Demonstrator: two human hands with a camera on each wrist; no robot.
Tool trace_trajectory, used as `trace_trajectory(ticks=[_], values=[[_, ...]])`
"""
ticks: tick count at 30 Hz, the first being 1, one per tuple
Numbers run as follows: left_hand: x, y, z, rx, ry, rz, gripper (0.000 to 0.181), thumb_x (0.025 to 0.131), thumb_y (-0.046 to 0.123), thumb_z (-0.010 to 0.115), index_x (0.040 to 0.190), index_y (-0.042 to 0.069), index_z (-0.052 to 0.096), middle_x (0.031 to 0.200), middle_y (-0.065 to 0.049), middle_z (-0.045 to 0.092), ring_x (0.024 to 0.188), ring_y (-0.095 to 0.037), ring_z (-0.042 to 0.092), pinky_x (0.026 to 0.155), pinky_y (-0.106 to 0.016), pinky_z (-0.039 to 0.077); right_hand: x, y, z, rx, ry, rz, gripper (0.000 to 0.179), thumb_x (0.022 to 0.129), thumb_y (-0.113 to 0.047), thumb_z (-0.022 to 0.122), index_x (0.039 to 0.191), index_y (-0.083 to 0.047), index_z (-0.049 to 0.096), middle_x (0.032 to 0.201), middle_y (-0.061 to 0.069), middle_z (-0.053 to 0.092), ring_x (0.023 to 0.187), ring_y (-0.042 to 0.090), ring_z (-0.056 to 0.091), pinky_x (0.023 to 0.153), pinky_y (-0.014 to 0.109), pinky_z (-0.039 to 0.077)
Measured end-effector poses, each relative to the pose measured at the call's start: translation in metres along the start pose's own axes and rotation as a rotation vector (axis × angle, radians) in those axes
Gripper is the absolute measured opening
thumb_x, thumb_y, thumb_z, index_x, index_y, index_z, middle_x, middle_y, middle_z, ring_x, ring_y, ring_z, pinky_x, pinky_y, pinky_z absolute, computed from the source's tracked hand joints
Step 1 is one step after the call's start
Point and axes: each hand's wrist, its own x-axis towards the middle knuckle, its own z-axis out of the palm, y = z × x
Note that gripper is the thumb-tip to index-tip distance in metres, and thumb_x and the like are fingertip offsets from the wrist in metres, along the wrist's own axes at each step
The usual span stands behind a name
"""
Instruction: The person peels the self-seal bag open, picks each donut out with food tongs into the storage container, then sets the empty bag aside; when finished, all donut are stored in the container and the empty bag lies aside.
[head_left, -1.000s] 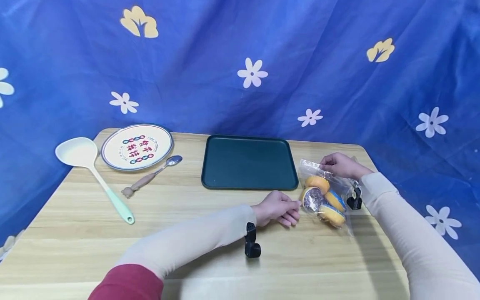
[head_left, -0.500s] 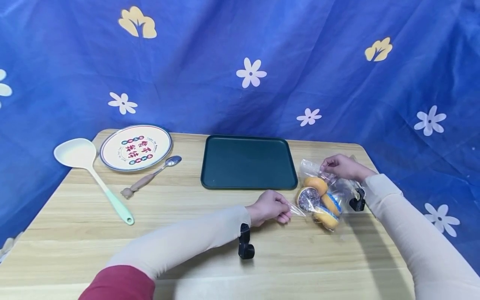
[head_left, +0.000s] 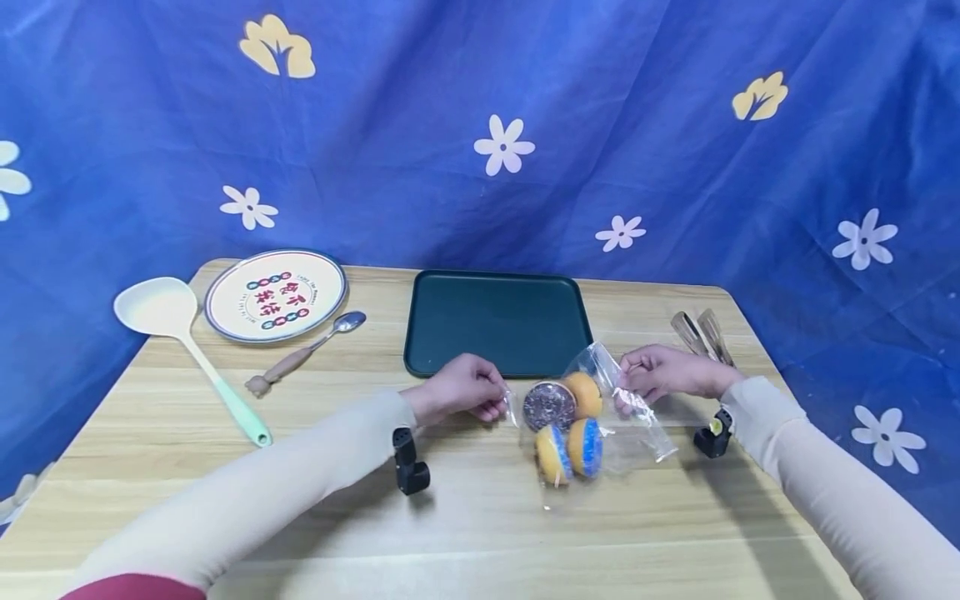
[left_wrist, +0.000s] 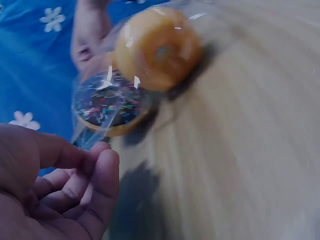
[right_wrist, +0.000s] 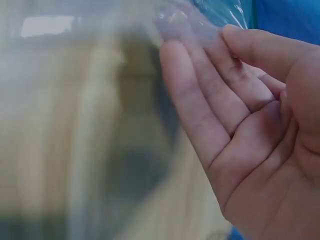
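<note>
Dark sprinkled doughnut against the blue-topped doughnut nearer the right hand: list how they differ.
Topping: the dark doughnut has multicoloured sprinkles; the blue doughnut is bright blue on top.
Pose: the dark doughnut turns its topping towards the head camera; the blue doughnut shows mostly its side.
Place: the dark doughnut is nearer the tray than the blue doughnut.
Both have golden bases, inside the clear bag.

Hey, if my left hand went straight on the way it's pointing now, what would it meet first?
Your left hand pinches the edge of the bag; straight on, it would likely meet the dark donut first, through the film, though relative height is hard to judge.
</note>
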Motion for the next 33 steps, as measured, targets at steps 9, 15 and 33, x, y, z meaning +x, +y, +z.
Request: trace_trajectory(ticks=[9, 15, 33], values=[[-0.019, -0.004, -0.045, 0.13, 0.013, -0.001, 0.011, 0.099, -0.007, 0.055, 0.102, -0.012, 0.065, 0.084, -0.014, 0.071, 0.069, -0.013, 0.066, 0.069, -0.026, 0.061, 0.013, 0.0, 0.054, 0.165, 0.005, -0.118, 0.014, 0.105, -0.006, 0.056, 0.109, 0.008, 0.057, 0.089, -0.003, 0.077, 0.085, 0.01, 0.076, 0.08, 0.027, 0.063], [-0.032, -0.006, -0.067, 0.218, 0.036, 0.032, 0.014, 0.096, -0.011, 0.05, 0.1, -0.013, 0.064, 0.087, -0.015, 0.069, 0.073, -0.014, 0.065, 0.072, -0.028, 0.061, 0.022, -0.008, 0.086, 0.246, 0.012, -0.165, 0.012, 0.105, -0.007, 0.058, 0.109, 0.005, 0.059, 0.091, -0.004, 0.078, 0.083, 0.007, 0.074, 0.079, 0.026, 0.063], [-0.054, -0.007, -0.104, 0.425, 0.061, -0.005, 0.014, 0.095, -0.007, 0.052, 0.098, -0.009, 0.066, 0.086, -0.012, 0.068, 0.073, -0.015, 0.062, 0.068, -0.029, 0.056, 0.042, -0.034, 0.131, 0.319, -0.041, -0.151, 0.016, 0.106, -0.009, 0.058, 0.114, 0.005, 0.061, 0.101, 0.011, 0.081, 0.086, 0.011, 0.076, 0.079, 0.027, 0.063]])
